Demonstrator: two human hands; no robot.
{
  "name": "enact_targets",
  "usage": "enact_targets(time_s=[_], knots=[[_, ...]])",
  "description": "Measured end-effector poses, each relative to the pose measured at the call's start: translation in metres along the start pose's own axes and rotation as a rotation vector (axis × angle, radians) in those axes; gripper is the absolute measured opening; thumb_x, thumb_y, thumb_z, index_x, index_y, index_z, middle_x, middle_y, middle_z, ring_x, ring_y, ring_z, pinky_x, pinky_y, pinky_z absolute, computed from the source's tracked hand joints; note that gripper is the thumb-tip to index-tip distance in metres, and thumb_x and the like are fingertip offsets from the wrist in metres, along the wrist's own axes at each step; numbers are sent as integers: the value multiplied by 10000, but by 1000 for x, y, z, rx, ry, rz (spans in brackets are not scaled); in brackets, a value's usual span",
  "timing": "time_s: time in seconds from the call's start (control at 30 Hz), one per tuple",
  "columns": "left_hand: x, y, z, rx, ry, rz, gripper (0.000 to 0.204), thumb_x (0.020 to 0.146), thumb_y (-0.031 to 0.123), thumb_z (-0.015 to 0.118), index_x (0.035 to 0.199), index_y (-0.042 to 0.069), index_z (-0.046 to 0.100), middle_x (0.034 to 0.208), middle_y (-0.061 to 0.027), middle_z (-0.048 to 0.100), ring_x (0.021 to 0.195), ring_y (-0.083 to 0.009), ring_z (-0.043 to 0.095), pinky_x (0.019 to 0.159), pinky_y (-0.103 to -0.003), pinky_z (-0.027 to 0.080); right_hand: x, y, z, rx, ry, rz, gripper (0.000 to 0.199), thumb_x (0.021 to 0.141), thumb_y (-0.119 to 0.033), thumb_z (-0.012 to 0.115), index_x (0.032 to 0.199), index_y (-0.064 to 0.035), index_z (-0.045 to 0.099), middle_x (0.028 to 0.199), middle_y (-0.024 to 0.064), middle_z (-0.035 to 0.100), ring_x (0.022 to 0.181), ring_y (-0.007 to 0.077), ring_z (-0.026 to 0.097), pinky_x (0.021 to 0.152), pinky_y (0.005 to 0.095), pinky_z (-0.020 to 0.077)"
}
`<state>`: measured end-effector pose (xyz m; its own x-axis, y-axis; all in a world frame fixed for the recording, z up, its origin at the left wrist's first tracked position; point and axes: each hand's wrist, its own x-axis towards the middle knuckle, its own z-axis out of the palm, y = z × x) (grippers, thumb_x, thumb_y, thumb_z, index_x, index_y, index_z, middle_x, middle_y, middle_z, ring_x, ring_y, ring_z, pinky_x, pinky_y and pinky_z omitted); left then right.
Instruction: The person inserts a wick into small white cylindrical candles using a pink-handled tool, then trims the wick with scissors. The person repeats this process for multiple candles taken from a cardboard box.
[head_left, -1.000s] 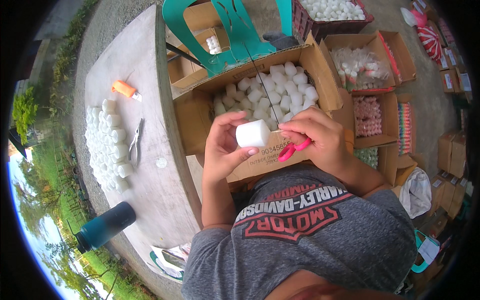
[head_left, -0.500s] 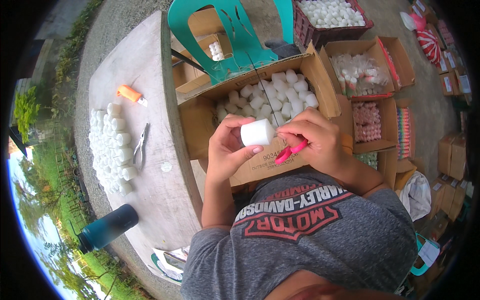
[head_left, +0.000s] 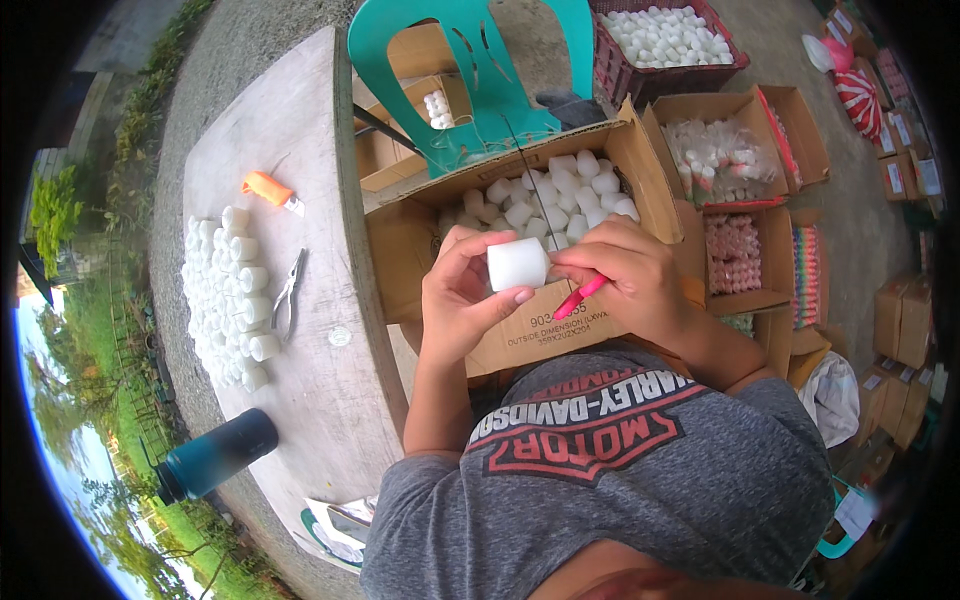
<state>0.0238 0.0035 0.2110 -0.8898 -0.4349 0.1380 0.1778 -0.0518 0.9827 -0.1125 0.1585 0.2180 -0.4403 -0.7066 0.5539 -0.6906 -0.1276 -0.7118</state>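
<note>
My left hand [head_left: 460, 290] grips a smooth white cylinder [head_left: 516, 266] between thumb and fingers, one flat end facing left. At the cylinder's right end, the fingertips of my right hand [head_left: 635, 270] are pinched together. Pink-handled scissors [head_left: 580, 297] hang from that same hand, their blades hidden by the fingers. A thin dark strand [head_left: 529, 180] rises from near the pinched fingertips; its lower end is hidden. Below both hands is an open cardboard box [head_left: 480, 345] filled with similar white cylinders [head_left: 565, 190].
On the pale table [head_left: 310, 400] at left lie many white pieces [head_left: 225, 300], pliers [head_left: 288, 293], an orange-handled cutter [head_left: 268, 187] and a teal bottle [head_left: 225, 452]. A green chair [head_left: 375, 60] stands beyond the box. A maroon crate [head_left: 665, 82] and packed cartons [head_left: 770, 275] crowd the right.
The pink scissors have turned in my right hand, so their loops show more edge-on. Both hands keep nearly the same place, and the whole view has shifted slightly.
</note>
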Motion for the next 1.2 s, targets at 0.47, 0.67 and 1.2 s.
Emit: enact_targets(time_s=[0.47,0.67,1.2], knots=[[1,-9,14,-250,63,22,461,708,-21,731,1139,-4,568,1117,-122,559,1096,-269,570,907,-371,477,-4,1,8,184,31,179,198,713,33,715,899,-19,672,796,87,619,711,217,592,584,300,481],[5,-26,13,-256,144,-199,467,705,-39,734,1141,-1,570,1113,-108,581,1070,-216,570,903,-347,470,-9,17,8,126,-102,308,206,721,54,692,909,-28,671,805,86,629,694,215,602,587,301,479],[2,-26,18,-553,154,-93,539,803,166,713,1256,21,460,1213,-126,547,1171,-318,526,929,-387,496,-5,8,1,172,61,174,215,729,47,715,931,-23,690,815,65,619,676,145,591,550,255,471]])
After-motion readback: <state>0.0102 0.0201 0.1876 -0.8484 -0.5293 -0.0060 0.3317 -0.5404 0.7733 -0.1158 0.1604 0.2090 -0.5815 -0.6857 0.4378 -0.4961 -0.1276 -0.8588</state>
